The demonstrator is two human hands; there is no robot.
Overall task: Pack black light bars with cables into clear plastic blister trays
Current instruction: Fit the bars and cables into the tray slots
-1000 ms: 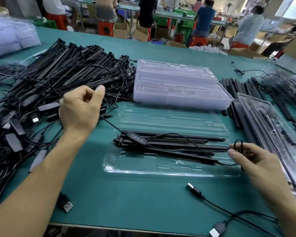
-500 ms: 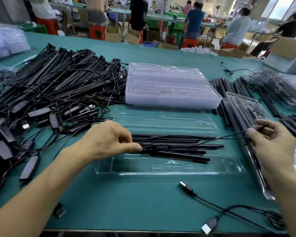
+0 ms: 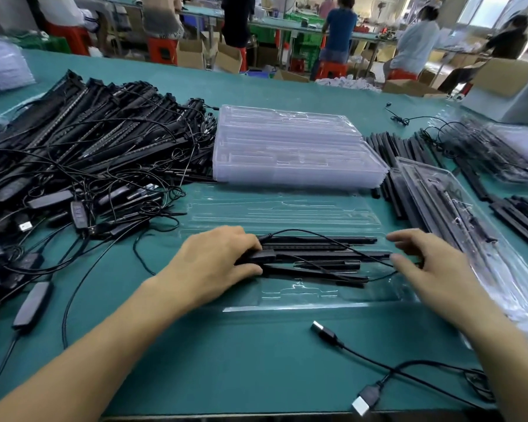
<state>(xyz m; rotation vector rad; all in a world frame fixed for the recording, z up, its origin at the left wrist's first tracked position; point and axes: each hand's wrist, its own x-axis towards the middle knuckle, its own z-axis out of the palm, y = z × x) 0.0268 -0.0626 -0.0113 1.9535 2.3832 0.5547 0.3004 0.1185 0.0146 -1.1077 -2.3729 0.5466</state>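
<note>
An open clear blister tray lies on the green table in front of me. Several black light bars lie across its near half, with a thin black cable looping over them. My left hand rests on the bars' left ends, and its fingers curl over the black inline controller. My right hand is at the bars' right ends with fingers stretched toward them, touching the cable there.
A big tangle of light bars and cables fills the left. A stack of empty trays stands behind the open one. Loose bars and a filled tray lie right. USB plugs trail near the front edge.
My left hand moved from above the table down onto the bars' left ends. My right hand let go of the cable loop it pulled rightward and came back to the bars' right ends.
</note>
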